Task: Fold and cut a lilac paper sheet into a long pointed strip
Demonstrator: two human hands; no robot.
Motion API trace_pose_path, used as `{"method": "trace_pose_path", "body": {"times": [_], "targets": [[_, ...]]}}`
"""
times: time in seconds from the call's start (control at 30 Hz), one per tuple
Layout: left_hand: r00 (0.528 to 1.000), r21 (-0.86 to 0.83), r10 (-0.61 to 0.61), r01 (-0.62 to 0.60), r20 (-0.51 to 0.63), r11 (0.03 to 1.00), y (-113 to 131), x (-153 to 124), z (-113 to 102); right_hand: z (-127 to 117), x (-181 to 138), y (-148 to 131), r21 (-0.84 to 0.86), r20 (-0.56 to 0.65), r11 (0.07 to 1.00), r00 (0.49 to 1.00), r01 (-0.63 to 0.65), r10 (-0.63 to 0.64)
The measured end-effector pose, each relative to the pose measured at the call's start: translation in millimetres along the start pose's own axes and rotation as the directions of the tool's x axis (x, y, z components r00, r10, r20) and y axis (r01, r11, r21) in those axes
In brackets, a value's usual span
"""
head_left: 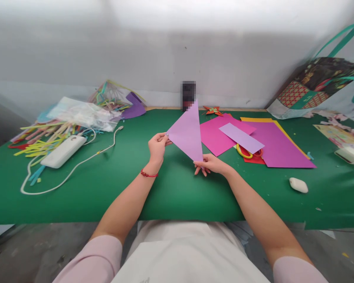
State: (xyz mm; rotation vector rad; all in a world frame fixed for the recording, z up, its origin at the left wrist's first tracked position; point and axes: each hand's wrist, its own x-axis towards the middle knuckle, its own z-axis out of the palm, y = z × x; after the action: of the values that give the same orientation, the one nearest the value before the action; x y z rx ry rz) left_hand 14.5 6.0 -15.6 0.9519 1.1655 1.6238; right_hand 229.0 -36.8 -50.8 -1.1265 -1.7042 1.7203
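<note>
A light purple sheet of paper [188, 133], triangular in outline, is held up above the green table between my two hands. My left hand [158, 145] pinches its left corner between thumb and fingers. At the lower right corner, my right hand [208, 163] grips the paper with the thumb on top and other fingers spread below. To the right lie a pink sheet [215, 137], a pale purple strip [241, 137] and a larger purple sheet [286, 149]. Scissors with a yellow handle [244, 152] lie partly hidden under the strip.
Left on the green table [112, 196] are a white power bank [64, 151] with a cable, colored paper strips [41, 141] and clear plastic bags [85, 114]. An orange paper star [212, 110] lies at the back. A white case [298, 185] and a patterned bag [303, 92] are on the right.
</note>
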Motion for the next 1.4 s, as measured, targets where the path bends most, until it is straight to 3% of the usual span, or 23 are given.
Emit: {"method": "trace_pose_path", "body": {"times": [0.53, 1.4], "targets": [[0.999, -0.013, -0.004, 0.003, -0.047, 1.000, 1.0, 2.9, -2.0, -0.2, -1.7, -2.9, 0.107, 0.026, 0.994, 0.999, -0.032, 0.030], [0.994, -0.020, -0.030, 0.028, -0.103, 0.999, 2.1, 11.6, -5.7, 0.3, -1.6, 0.4, 0.084, 0.014, 0.996, 1.000, 0.004, -0.005]]}}
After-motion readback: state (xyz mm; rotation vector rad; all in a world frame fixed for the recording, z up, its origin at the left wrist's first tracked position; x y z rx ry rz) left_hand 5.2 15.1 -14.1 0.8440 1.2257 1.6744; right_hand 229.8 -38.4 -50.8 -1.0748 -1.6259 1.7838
